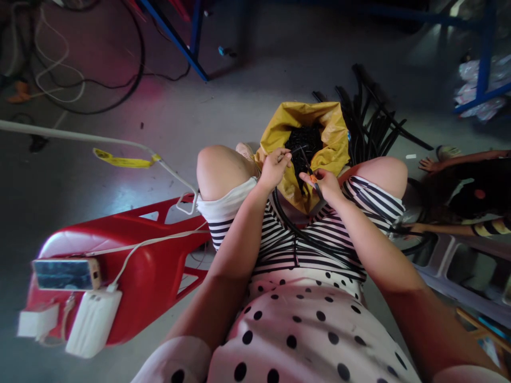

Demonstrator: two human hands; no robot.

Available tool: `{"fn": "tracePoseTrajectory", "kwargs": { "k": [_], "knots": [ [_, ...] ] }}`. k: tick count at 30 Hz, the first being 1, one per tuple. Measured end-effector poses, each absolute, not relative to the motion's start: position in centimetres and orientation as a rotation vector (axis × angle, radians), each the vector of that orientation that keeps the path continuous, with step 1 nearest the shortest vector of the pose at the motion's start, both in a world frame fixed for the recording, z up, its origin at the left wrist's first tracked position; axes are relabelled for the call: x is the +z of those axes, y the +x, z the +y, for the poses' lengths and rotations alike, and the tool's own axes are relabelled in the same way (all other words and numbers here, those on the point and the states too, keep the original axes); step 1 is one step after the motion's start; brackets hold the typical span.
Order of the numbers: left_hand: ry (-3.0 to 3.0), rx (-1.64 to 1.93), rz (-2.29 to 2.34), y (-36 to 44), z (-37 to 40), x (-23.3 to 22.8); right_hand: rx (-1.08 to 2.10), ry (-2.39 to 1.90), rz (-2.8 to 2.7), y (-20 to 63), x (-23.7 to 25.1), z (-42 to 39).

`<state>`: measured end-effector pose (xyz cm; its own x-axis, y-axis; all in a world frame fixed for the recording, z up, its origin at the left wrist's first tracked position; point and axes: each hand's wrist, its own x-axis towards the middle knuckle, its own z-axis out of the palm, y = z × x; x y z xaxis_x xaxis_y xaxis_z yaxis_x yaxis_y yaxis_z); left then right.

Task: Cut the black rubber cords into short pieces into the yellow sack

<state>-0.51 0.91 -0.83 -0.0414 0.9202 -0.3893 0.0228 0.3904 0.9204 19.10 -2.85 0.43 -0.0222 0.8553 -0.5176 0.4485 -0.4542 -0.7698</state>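
My left hand (pixel 275 167) is closed in a pinch on a thin black corrugated tube (pixel 284 217). The tube trails from under that hand down across my lap, and a short end sticks out past my fingertips. Scissors with an orange handle (pixel 313 179) are in my right hand (pixel 326 186), their blades pointing up toward the tube end. Whether the blades touch the tube is too small to tell. Both hands are over the mouth of a yellow bag (pixel 331 122), which stands between my knees. Inside it lies a heap of short black pieces (pixel 305 139).
Black tubes (pixel 371 125) lie on the floor behind the bag. On my left, a red stool (pixel 139 271) carries a phone (pixel 66 274) and a white power bank (pixel 93 322) with cables. Another person's hand (pixel 428 164) is at the right. Blue metal legs (pixel 195 40) stand ahead.
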Motion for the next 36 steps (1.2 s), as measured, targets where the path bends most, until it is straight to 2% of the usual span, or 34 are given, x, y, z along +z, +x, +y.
{"fn": "tracePoseTrajectory", "kwargs": {
  "k": [24, 36],
  "knots": [
    [0.967, 0.877, 1.424, -1.1, 1.1, -1.1, 1.471, -1.894, -1.463, 19.4, -1.1, -2.8],
    [1.288, 0.806, 1.643, -0.5, 0.9, -2.3, 1.440, -1.951, -1.583, 18.9, -0.6, -2.9]
  ]
}}
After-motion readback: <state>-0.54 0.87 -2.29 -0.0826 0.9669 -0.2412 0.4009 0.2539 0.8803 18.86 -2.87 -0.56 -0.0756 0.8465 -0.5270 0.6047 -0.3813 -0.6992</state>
